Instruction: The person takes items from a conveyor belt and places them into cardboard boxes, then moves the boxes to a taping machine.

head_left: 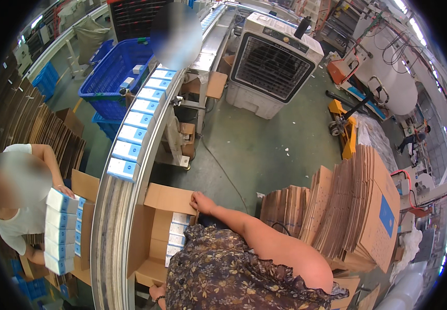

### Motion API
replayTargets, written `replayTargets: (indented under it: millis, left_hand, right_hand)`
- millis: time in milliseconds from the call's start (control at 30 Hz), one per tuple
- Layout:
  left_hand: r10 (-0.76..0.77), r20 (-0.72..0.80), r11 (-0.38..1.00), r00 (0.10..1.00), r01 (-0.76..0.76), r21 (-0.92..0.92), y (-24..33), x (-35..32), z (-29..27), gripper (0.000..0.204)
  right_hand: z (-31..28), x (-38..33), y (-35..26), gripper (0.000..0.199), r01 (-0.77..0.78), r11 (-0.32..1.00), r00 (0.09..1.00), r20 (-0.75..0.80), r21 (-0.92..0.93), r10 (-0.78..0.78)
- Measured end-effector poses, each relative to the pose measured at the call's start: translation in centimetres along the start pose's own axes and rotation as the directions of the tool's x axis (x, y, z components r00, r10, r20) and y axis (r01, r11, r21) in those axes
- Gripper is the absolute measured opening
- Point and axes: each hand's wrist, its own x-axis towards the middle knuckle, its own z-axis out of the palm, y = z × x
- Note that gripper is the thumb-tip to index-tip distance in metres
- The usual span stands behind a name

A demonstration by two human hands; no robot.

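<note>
An open cardboard carton (157, 227) stands between my body and the conveyor. Inside it, a row of white-and-blue packs (177, 235) lines the side nearest me, partly hidden by my floral top. My right hand (201, 202) has its fingers curled over the corner of the carton's far flap. Down at the carton's near flap is my left hand (157, 292), fingers bent against its edge and the forearm mostly hidden by my clothing.
A curved conveyor (112, 222) carries a line of white-and-blue boxes (131, 134). Across it a co-worker (14, 181) holds a stack of packs (59, 232) by another carton. Flattened cartons (337, 201) stand at right. A blue crate (112, 77), air cooler (275, 62) and yellow pallet jack (343, 129) lie farther off.
</note>
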Motion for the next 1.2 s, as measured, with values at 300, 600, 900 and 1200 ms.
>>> replayTargets:
  millis: [300,600,900,1200]
  left_hand:
    - [0.102,-0.087,0.993,0.991,-0.096,0.071,-1.3,-2.9,0.2,0.052]
    - [0.03,-0.045,0.988,0.999,-0.036,-0.152,2.2,-7.1,-4.3,0.059]
    - [-0.189,0.179,0.97,0.966,0.212,-0.118,6.4,-9.4,-7.6,0.05]
    - [-0.051,-0.225,0.956,0.973,-0.017,-0.292,13.1,-12.9,-10.2,0.051]
  right_hand:
    - [0.0,0.6,-0.6,0.024,0.04,0.999,0.999,0.018,0.031,-0.041]
    - [-5.3,4.0,-2.4,0.026,0.001,0.997,0.904,0.425,-0.079,0.033]
    - [-19.2,20.9,-22.3,0.013,0.525,0.802,0.851,-0.177,0.285,-0.495]
    - [-16.9,25.7,-24.2,0.009,0.524,0.763,0.808,0.062,0.379,-0.586]
